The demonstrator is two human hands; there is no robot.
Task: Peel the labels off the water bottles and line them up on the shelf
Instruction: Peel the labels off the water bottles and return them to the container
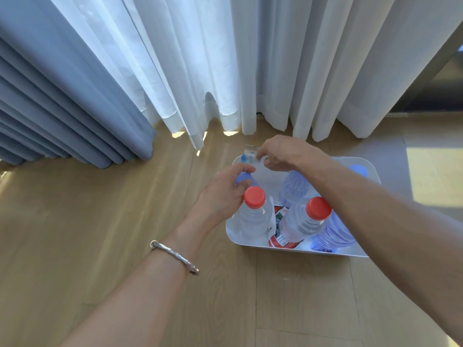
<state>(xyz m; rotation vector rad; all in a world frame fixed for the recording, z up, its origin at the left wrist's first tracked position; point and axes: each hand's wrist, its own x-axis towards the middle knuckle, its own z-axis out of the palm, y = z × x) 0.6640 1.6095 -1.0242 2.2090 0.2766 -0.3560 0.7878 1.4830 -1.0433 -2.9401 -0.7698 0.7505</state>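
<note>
Seen from the head camera, a person reaches with both bare hands over a white bin [363, 251] standing on a wooden floor [100, 221], near white curtains [225, 71] and blue drapes [62, 96]. The left hand [220, 196], a bangle [175, 256] on its wrist, curls closed around a blue-capped bottle [244, 177] at the bin's far left corner. The right hand [283, 154] pinches a label [250, 154] between thumb and fingers, lifted just above that bottle; whether the label is fully free cannot be told. Inside the bin stand two red-capped bottles, one bare [254, 214] at the near left, touching the left hand, one labelled [303, 221] and tilted toward the middle. Two ribbed blue-tinted bottles sit behind [293, 186] and at the near right [335, 234]. Loose red labels [280, 214] lie between them on the bin's bottom.
</note>
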